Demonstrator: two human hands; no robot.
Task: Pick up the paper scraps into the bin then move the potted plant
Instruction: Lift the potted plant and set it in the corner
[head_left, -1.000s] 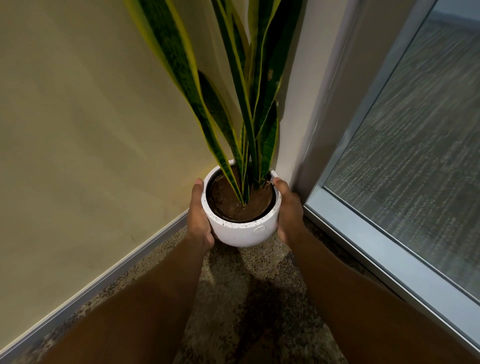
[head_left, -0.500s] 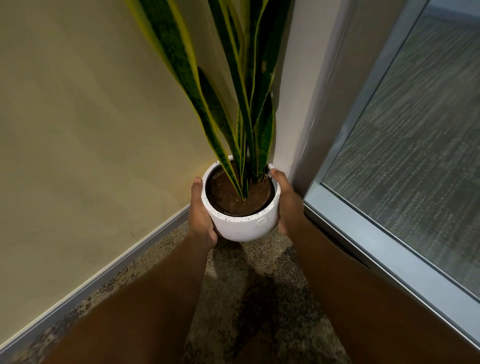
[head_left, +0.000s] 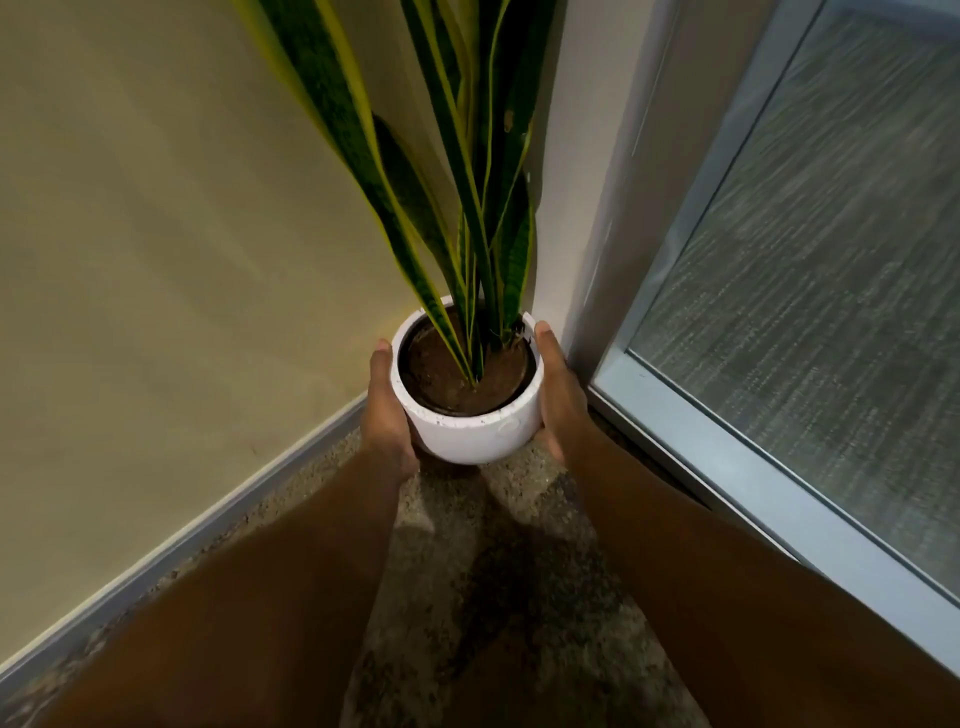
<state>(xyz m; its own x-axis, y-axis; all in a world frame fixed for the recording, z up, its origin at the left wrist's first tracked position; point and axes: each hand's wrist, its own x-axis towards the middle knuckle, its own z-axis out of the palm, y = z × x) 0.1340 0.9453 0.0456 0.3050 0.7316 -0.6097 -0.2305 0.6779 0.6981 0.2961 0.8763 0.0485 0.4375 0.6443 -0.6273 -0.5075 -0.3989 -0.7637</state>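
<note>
We see no legible writing, potted plant (head_left: 470, 415) in the room corner, left hand (head_left: 387, 410) and right hand (head_left: 561, 397) cupping its white pot, leaf tips cut off, fingers hidden.

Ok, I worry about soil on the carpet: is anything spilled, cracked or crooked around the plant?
Nothing stands out. The white pot sits level between the left hand and right hand, its soil inside the rim. No loose soil shows on the speckled carpet, though the speckles could hide it.
</note>
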